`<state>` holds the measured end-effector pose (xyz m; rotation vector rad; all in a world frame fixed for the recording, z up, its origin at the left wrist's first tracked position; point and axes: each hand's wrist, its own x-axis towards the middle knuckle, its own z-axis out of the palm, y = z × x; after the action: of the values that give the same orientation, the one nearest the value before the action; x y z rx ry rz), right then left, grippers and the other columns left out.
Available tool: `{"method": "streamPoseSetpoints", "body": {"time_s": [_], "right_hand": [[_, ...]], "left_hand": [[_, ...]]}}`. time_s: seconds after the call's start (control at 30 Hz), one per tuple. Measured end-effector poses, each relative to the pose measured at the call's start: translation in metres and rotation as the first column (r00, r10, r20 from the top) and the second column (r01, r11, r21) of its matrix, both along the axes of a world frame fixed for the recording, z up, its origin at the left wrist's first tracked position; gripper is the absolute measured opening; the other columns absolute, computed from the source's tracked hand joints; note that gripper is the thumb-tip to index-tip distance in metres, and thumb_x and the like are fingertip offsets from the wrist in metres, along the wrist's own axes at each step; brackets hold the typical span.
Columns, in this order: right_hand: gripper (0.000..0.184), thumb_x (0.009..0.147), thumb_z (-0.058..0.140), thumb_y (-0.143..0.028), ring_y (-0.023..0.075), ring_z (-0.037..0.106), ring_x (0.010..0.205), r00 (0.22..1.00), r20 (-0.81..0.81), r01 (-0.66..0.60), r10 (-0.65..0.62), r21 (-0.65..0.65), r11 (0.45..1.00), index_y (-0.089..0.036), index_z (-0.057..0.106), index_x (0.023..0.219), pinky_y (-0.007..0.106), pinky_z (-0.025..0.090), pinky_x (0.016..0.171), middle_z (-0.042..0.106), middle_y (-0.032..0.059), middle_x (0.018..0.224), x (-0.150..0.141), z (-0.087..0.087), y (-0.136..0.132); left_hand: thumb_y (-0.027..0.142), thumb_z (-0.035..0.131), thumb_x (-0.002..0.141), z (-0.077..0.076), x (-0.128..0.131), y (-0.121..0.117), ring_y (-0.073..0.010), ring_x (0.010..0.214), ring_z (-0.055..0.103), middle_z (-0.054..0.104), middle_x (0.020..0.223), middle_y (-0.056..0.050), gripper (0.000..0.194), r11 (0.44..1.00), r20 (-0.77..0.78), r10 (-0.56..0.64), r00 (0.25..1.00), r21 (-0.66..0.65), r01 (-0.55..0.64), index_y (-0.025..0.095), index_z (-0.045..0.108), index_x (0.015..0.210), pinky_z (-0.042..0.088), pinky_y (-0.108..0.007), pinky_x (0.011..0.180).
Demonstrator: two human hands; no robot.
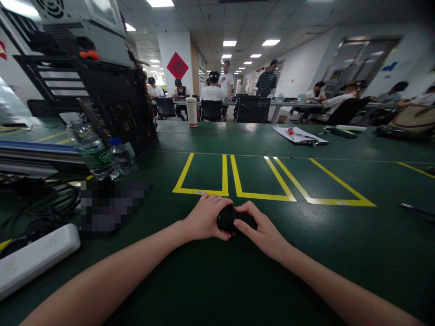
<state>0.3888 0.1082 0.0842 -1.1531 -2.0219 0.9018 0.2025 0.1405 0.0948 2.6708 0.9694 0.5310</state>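
A small black rounded object point(224, 219) is between my two hands, low over the green table; its exact kind does not show. My left hand point(204, 218) wraps round its left side, with the thumb below and the fingers over the top. From the right, my right hand point(261, 227) has its thumb and index finger bent against the object's right edge in a pinch. My palms hide part of it. Just beyond the hands lie yellow tape outlines point(234, 176) on the table.
At the left stand an open black computer case point(118, 99), two plastic bottles point(91, 149), cables and a white power strip point(41, 258). A cup point(191, 112) and a clipboard point(299, 135) are farther back. A dark pen-like item point(418, 211) lies right. Several people sit or stand beyond.
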Motion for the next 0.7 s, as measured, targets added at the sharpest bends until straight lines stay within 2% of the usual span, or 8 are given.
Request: {"method": "streamPoseSetpoints", "body": {"time_s": [0.2, 0.3, 0.43, 0.53, 0.7], "right_hand": [[0.024, 0.082, 0.046, -0.031, 0.0184, 0.053, 0.091, 0.999, -0.038, -0.008, 0.006, -0.076, 0.997, -0.022, 0.041, 0.103, 0.037, 0.041, 0.082, 0.054, 0.0039, 0.098, -0.003, -0.001, 0.001], [0.023, 0.081, 0.049, -0.030, 0.0181, 0.052, 0.090, 0.998, -0.039, -0.042, 0.040, -0.068, 0.997, -0.022, 0.042, 0.102, 0.036, 0.041, 0.081, 0.054, 0.0030, 0.098, -0.001, 0.000, 0.000], [0.025, 0.077, 0.054, -0.030, 0.0176, 0.051, 0.086, 0.999, -0.023, -0.048, 0.048, -0.025, 0.999, -0.023, 0.044, 0.099, 0.034, 0.043, 0.076, 0.051, 0.0021, 0.095, 0.002, 0.000, 0.000], [0.018, 0.081, 0.048, -0.032, 0.0166, 0.051, 0.086, 0.998, -0.063, -0.031, 0.028, -0.055, 0.998, -0.023, 0.045, 0.096, 0.033, 0.044, 0.075, 0.050, 0.0017, 0.094, 0.001, -0.001, 0.001], [0.017, 0.083, 0.045, -0.030, 0.0173, 0.051, 0.094, 0.996, -0.088, -0.003, -0.004, -0.084, 0.996, -0.023, 0.045, 0.098, 0.035, 0.043, 0.081, 0.050, 0.0022, 0.100, -0.002, -0.001, 0.001]], "left_hand": [[0.041, 0.067, 0.058, -0.011, 0.001, 0.005, -0.0232, 0.088, 0.050, 0.056, 0.100, -0.006, 0.059, 0.998, 0.011, 0.026, 1.000, 0.054, -0.027, 0.018, 0.044, 0.108, 0.032, -0.036, 0.078], [0.040, 0.068, 0.057, -0.015, 0.001, 0.007, -0.0227, 0.088, 0.049, 0.055, 0.100, -0.005, 0.061, 0.997, 0.024, 0.036, 0.999, 0.064, -0.037, 0.018, 0.043, 0.108, 0.032, -0.035, 0.077], [0.040, 0.069, 0.055, -0.016, 0.001, 0.007, -0.0221, 0.088, 0.049, 0.055, 0.101, -0.004, 0.063, 0.998, 0.031, 0.037, 0.999, 0.056, -0.039, 0.019, 0.042, 0.109, 0.032, -0.034, 0.077], [0.042, 0.067, 0.058, -0.015, 0.001, 0.007, -0.0220, 0.088, 0.050, 0.055, 0.101, -0.004, 0.061, 0.998, 0.038, 0.035, 0.999, 0.050, -0.037, 0.020, 0.043, 0.108, 0.032, -0.034, 0.078], [0.042, 0.066, 0.059, -0.014, 0.002, 0.006, -0.0229, 0.089, 0.050, 0.055, 0.101, -0.005, 0.059, 0.998, 0.031, 0.041, 0.999, 0.039, -0.043, 0.020, 0.043, 0.108, 0.032, -0.036, 0.078]]}}
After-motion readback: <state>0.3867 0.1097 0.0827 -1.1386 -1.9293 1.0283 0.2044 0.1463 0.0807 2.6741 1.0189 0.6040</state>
